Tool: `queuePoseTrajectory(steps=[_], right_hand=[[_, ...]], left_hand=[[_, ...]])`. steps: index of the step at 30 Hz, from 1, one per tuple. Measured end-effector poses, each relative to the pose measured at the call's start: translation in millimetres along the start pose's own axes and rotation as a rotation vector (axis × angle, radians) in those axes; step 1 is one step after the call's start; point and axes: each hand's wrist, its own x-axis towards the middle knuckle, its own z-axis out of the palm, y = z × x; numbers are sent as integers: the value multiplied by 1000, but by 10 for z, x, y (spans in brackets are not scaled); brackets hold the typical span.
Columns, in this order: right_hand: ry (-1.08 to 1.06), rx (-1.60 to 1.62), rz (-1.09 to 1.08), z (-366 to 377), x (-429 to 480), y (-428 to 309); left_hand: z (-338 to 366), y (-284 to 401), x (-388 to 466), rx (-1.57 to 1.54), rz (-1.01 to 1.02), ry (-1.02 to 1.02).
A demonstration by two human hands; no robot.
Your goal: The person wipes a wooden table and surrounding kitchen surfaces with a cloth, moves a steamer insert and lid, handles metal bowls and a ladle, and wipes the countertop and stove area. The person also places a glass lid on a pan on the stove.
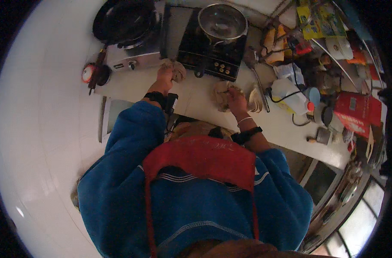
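My left hand (165, 76) grips a bunched pale cloth (179, 71) on the counter, just in front of the gas stove (131, 59). My right hand (237, 98) has its fingers closed on a second pale cloth (221, 96), which lies on the counter below the induction cooker (212, 54). Another crumpled piece of similar cloth (255, 99) lies right of that hand. A pan with a glass lid (223, 21) stands on the cooker, its handle pointing towards me. The fingertips of both hands are partly hidden in the folds.
A dark wok (125, 21) sits on the stove. Right of the cooker lies a long-handled metal ladle (260, 84). Further right are a plastic jug with a red cap (292, 96), a black cable, a red box (357, 113) and a crowded rack. The counter's front edge runs close to me.
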Motion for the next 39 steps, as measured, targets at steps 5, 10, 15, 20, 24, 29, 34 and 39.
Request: queuePoseTrajectory(steps=[5,10,15,20,24,29,34,39], right_hand=[[278,-356,-125,109,-92,22],[351,-459,-43,315,-63,142],[412,-519,84,569,6,198],[449,-666,120,743,-6,186],[521,-589,93,740,-5,137],[458,-620,197,747,1,165],[564,-652,151,856,-30,340],[463,-617,241,903,-42,441]], left_hand=[[337,-368,295,58,-419,248],[56,-469,400,195,-288,-54],[-84,-347,343,99,-356,-36],[-237,177,368,192,-303,-246],[-300,983,469,735,243,-126],[125,1659,1572,807,644,36],[472,1366,2853,1285,764,-79],[502,776,3830,1657,871,-450]])
